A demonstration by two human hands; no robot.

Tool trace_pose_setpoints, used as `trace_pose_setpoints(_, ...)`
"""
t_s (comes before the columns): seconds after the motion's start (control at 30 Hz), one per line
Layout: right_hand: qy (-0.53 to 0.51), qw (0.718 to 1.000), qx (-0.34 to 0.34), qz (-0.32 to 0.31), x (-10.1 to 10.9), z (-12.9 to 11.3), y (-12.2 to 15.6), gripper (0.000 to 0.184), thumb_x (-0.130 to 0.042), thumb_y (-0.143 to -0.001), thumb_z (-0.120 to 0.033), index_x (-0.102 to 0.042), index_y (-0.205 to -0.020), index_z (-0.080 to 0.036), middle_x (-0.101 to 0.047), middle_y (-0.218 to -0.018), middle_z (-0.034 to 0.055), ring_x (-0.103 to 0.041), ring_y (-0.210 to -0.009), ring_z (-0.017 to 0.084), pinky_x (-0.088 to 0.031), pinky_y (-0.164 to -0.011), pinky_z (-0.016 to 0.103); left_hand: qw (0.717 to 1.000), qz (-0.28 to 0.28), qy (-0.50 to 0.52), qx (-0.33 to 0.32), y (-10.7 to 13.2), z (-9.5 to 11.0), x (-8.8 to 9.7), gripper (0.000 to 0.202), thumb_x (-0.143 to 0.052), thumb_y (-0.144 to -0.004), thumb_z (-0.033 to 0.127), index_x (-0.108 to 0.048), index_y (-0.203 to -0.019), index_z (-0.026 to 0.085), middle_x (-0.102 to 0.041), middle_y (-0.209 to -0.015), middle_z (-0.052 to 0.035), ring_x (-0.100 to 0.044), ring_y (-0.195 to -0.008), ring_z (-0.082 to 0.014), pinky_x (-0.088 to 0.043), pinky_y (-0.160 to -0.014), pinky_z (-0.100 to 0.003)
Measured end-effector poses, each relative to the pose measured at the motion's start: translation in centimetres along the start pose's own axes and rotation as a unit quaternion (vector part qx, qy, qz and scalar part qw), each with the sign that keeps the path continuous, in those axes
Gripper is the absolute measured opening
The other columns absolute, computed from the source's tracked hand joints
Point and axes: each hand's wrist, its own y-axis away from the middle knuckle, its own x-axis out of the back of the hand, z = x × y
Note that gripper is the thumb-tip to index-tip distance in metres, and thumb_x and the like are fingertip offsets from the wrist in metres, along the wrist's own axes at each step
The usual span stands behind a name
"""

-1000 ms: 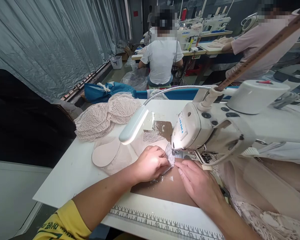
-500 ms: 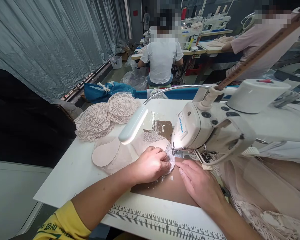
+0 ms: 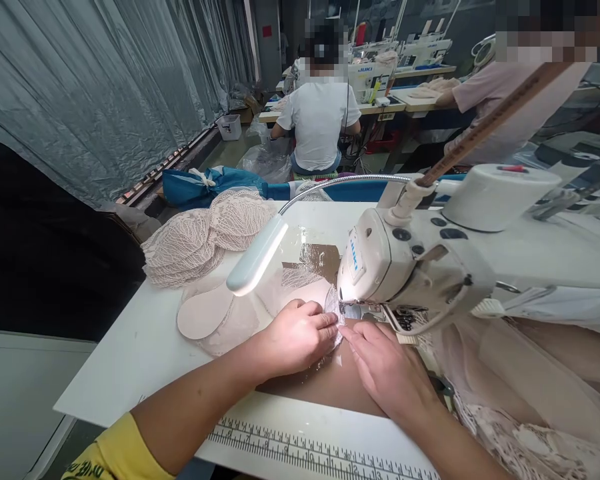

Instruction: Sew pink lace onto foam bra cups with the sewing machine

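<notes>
A curved, pale lace-edged fabric piece [image 3: 333, 301] lies under the needle area of a white sewing machine [image 3: 375, 257], lit by its lamp. My left hand [image 3: 303, 337] has its fingers curled and pressed together on the near part of this piece. Close against those fingertips, my right hand [image 3: 380, 360] holds the lower edge of the lace piece with thumb and forefinger. Beige cup-shaped fabric [image 3: 205, 315] spreads out to the left of my left hand, joined by sheer material. The needle and the stitching are too small to make out.
A stack of lace cups [image 3: 200, 240] lies at the table's far left. The lamp [image 3: 257, 257] hangs over the cloth. Sheer lace fabric [image 3: 530, 387] is heaped at the right. A ruler strip [image 3: 300, 453] runs along the front edge. Two co-workers sit beyond.
My right fingertips have come in to the lace edge, beside my left fingers. My left fingers have shifted slightly up along the piece. The whole view has moved a little.
</notes>
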Motion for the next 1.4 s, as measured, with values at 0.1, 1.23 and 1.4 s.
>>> trace_pose_setpoints(0.1,0.018,1.000,0.007,-0.001,0.3,0.1,-0.5,0.037,-0.044,-0.084,-0.007,-0.068,-0.110,-0.016,-0.070,-0.092,0.0072,-0.059,-0.082,0.020,-0.043,-0.060,0.029,0.999,0.014,0.031,0.020,-0.2,-0.3,0.1,0.027,-0.042,-0.096,0.029,-0.062,-0.111,0.020,-0.064,-0.117,-0.0064,-0.054,-0.097,-0.0205,-0.039,-0.082,-0.035)
trace_pose_setpoints(1.23,0.030,0.999,0.009,0.014,0.4,0.2,-0.7,0.036,-0.046,-0.083,-0.008,-0.070,-0.109,-0.017,-0.072,-0.092,0.0058,-0.059,-0.075,0.019,-0.040,-0.056,0.028,0.993,0.059,0.015,0.097,-1.2,-2.2,-0.8,0.035,-0.044,-0.092,0.034,-0.058,-0.118,0.016,-0.055,-0.129,-0.0112,-0.048,-0.114,-0.0289,-0.040,-0.092,-0.044)
trace_pose_setpoints(1.4,0.009,1.000,0.001,0.014,0.5,0.3,-0.7,0.034,-0.045,-0.086,-0.009,-0.069,-0.109,-0.016,-0.071,-0.089,0.0050,-0.060,-0.074,0.019,-0.043,-0.057,0.027,0.989,0.077,0.004,0.128,-1.1,-2.7,-1.1,0.037,-0.044,-0.092,0.033,-0.057,-0.121,0.015,-0.054,-0.130,-0.0113,-0.046,-0.117,-0.0301,-0.040,-0.095,-0.046)
